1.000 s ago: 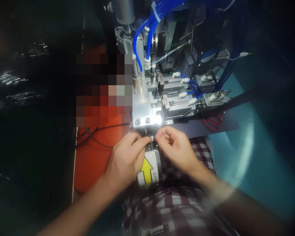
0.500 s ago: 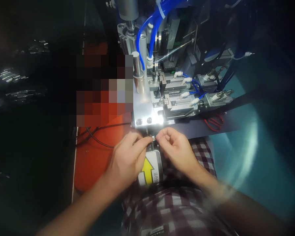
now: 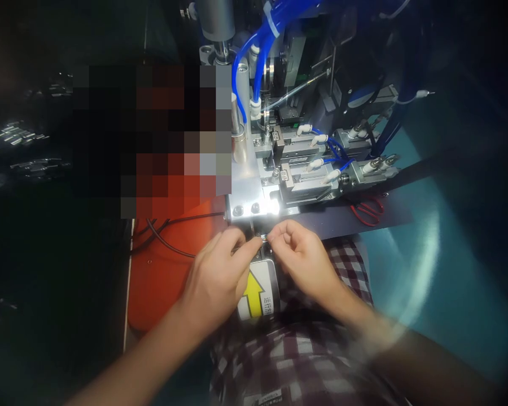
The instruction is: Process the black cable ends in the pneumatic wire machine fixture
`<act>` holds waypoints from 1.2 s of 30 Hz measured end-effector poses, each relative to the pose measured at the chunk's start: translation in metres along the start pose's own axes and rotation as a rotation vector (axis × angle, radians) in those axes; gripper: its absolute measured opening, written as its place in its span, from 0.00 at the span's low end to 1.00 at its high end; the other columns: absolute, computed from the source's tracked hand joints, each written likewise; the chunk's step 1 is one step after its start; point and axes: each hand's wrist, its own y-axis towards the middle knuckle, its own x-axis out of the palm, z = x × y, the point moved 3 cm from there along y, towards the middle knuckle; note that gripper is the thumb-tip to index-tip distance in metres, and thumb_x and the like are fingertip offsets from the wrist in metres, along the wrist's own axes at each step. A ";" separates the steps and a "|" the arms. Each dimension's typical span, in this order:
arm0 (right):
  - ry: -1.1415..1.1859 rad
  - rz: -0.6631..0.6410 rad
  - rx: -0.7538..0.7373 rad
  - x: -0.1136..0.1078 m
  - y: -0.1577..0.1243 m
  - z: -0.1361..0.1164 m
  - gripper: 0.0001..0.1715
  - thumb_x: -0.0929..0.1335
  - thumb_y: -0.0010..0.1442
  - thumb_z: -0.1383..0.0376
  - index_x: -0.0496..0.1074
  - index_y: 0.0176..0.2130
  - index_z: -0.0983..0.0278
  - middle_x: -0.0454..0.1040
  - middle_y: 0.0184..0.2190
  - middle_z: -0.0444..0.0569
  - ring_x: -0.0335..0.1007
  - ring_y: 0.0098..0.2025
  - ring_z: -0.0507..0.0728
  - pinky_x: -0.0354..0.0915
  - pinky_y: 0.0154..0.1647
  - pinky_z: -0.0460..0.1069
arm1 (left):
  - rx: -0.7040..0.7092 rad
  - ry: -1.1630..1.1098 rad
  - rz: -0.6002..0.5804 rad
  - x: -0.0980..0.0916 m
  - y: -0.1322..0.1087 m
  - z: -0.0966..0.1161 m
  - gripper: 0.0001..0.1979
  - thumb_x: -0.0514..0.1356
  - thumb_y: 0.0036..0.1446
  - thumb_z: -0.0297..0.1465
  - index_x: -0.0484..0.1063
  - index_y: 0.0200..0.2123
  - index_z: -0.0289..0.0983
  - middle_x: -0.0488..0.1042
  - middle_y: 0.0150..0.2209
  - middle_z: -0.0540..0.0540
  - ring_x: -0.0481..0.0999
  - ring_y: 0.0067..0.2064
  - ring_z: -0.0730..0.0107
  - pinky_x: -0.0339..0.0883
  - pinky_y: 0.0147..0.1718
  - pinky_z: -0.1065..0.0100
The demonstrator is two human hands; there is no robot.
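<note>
Thumb and fingers drawn together, the left hand (image 3: 220, 270) and the right hand (image 3: 302, 256) meet over a small shiny piece (image 3: 264, 238), pinching it from either side — its exact shape is too small to make out. Just beyond the fingertips stands a bright metal block (image 3: 245, 194) with two screw heads; farther beyond and to the right are metal actuators (image 3: 307, 186) with white fittings, and blue tubes (image 3: 277, 25) above. On the near side of the fingertips, partly behind the left hand, sits a white label with a yellow arrow (image 3: 254, 290). Left of the hands, black cables (image 3: 168, 246) cross an orange surface (image 3: 156, 293); beyond the right hand, red loops (image 3: 367, 211) lie on a dark strip (image 3: 330, 221).
</note>
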 end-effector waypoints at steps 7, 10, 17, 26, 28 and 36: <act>-0.012 -0.059 0.126 -0.005 0.004 0.000 0.09 0.65 0.59 0.63 0.65 0.28 0.64 0.62 0.18 0.37 0.54 0.18 0.47 0.52 0.19 0.43 | -0.008 -0.052 0.001 0.001 -0.002 -0.002 0.13 0.54 0.57 0.19 0.75 0.43 0.29 0.68 0.32 0.43 0.70 0.32 0.69 0.68 0.28 0.69; 0.033 -0.098 0.168 -0.007 0.005 0.001 0.09 0.65 0.60 0.61 0.67 0.30 0.64 0.64 0.18 0.38 0.57 0.17 0.47 0.53 0.18 0.43 | -0.018 -0.059 -0.002 0.002 -0.002 -0.002 0.13 0.54 0.57 0.19 0.75 0.43 0.29 0.68 0.32 0.43 0.69 0.32 0.69 0.68 0.29 0.69; -0.028 0.040 -0.065 -0.003 0.001 -0.002 0.06 0.66 0.59 0.64 0.68 0.31 0.64 0.62 0.18 0.38 0.56 0.19 0.48 0.54 0.20 0.44 | -0.032 -0.067 0.007 0.002 -0.003 -0.003 0.13 0.55 0.58 0.19 0.75 0.43 0.29 0.68 0.32 0.43 0.69 0.32 0.69 0.67 0.28 0.70; -0.097 0.004 -0.071 -0.002 0.004 0.002 0.06 0.64 0.59 0.65 0.66 0.30 0.63 0.63 0.21 0.39 0.57 0.22 0.48 0.56 0.24 0.45 | -0.039 -0.076 0.014 0.003 -0.004 -0.003 0.13 0.54 0.58 0.19 0.76 0.43 0.29 0.68 0.32 0.43 0.70 0.33 0.69 0.67 0.29 0.69; -0.113 0.012 -0.045 -0.003 0.005 0.001 0.06 0.64 0.58 0.66 0.66 0.29 0.63 0.63 0.20 0.38 0.58 0.22 0.48 0.57 0.24 0.45 | -0.037 -0.075 0.015 0.003 -0.003 -0.004 0.13 0.54 0.58 0.19 0.75 0.43 0.30 0.68 0.32 0.43 0.70 0.33 0.69 0.68 0.29 0.69; -0.201 0.018 0.022 -0.011 0.002 -0.002 0.09 0.64 0.61 0.62 0.68 0.30 0.64 0.63 0.17 0.38 0.57 0.19 0.49 0.54 0.20 0.45 | -0.073 -0.134 0.029 0.004 -0.002 -0.004 0.10 0.56 0.59 0.20 0.73 0.42 0.31 0.71 0.33 0.44 0.71 0.35 0.69 0.68 0.35 0.68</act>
